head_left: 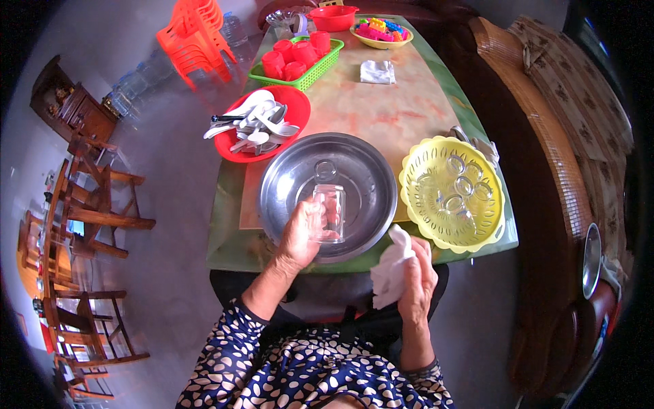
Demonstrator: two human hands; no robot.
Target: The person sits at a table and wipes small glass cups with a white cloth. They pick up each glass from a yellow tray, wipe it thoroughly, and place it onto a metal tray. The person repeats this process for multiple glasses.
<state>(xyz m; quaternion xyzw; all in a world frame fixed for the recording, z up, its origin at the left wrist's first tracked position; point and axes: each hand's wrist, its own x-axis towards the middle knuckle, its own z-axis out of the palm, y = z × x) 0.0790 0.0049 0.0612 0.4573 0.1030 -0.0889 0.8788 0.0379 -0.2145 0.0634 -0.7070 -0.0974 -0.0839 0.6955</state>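
Note:
My left hand point(302, 233) is closed round a clear drinking glass point(332, 213), held over a wide steel basin point(286, 160) at the near end of the table. Another small clear glass point(325, 170) is in the basin, behind the held one. In my right hand point(419, 279) a white cloth point(391, 269) is gripped, bunched up and hanging just in front of the table's near edge. To the right of the basin stands a yellow scalloped plastic basket point(417, 191) with several clear glasses point(464, 185) in it.
Left of the basin, a red bowl point(298, 102) holds white spoons point(257, 123). Farther back are a green basket point(320, 73) of red cups point(293, 56), a folded white cloth point(377, 72), a bowl of colourful blocks point(381, 33) and a red basin point(333, 18). A wooden sofa point(538, 116) runs along the right.

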